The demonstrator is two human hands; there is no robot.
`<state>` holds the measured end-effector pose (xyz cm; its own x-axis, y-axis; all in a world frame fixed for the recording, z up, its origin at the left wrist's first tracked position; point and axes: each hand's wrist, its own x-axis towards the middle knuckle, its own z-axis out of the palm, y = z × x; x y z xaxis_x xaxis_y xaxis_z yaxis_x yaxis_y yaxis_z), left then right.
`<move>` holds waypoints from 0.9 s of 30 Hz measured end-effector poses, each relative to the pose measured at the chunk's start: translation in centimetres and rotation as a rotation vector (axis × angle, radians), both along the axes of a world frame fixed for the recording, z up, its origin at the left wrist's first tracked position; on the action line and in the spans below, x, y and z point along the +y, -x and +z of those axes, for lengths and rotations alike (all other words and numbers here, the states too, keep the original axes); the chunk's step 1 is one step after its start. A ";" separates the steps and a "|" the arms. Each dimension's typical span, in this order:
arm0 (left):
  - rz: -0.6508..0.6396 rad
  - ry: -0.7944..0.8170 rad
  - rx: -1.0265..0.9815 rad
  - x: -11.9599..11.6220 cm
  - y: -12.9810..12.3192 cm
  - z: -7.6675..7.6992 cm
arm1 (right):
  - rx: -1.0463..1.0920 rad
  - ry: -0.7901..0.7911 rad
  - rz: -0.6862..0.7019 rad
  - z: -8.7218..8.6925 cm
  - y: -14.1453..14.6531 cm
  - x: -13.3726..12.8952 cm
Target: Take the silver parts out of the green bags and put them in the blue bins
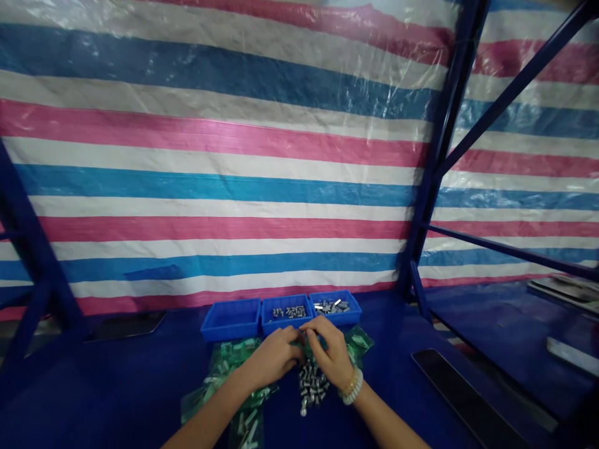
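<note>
Both hands (302,349) meet over metal pieces (313,381), apparently pinching something small.

Three bins (231,319) are standing, two hands (276,357) are showing, two bracelets (354,386) are circling one wrist, and two dark slabs (468,399) and one pale slab (573,357) are lying. Green packets (229,362) are overlapping and metal parts (312,383) are crowding, both defying exact counting.
</note>
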<state>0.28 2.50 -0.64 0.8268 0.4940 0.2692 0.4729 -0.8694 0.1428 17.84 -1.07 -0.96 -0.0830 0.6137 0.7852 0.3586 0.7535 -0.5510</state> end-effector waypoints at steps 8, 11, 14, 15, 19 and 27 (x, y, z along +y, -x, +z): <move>0.000 -0.178 0.100 -0.2 0.1 -0.5 | -0.006 0.000 0.039 0.1 0.0 -0.2; -0.003 -0.078 -0.012 -0.6 0.8 0.2 | 0.003 -0.014 0.015 0.1 0.0 -0.4; 0.058 0.103 -0.308 -0.7 1.3 1.1 | -0.014 -0.033 0.012 0.0 0.1 -0.4; 0.086 0.157 -0.422 -0.7 1.3 1.3 | -0.029 -0.034 0.018 -0.1 0.1 -0.4; 0.165 0.382 -0.788 -1.0 0.9 1.2 | -0.089 -0.031 0.068 -0.4 0.4 -0.1; 0.225 0.722 -0.949 -2.2 0.3 0.9 | -0.106 -0.068 0.106 -0.2 0.3 -0.1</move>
